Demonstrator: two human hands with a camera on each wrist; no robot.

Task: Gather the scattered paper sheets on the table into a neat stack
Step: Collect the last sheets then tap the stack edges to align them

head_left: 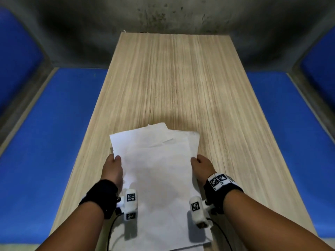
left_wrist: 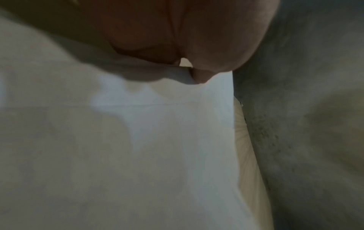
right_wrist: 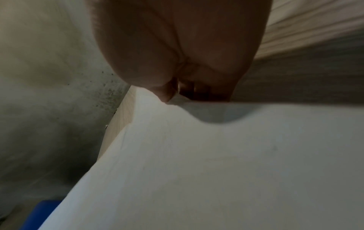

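Note:
A loose pile of white paper sheets (head_left: 157, 171) lies near the front of the light wooden table (head_left: 174, 84), its far corners fanned out and not aligned. My left hand (head_left: 113, 166) pinches the pile's left edge, thumb on top. My right hand (head_left: 200, 164) pinches the right edge the same way. In the left wrist view the paper sheets (left_wrist: 157, 140) fill the frame under my left hand (left_wrist: 197, 76). In the right wrist view my right hand (right_wrist: 169, 95) grips the paper sheets (right_wrist: 216, 163) at their edge. The fingers under the pile are hidden.
The table runs away from me to a stained grey wall (head_left: 163, 15). Blue floor (head_left: 54, 142) lies on both sides of the table. Bare wood stretches beyond the pile to the table's far end.

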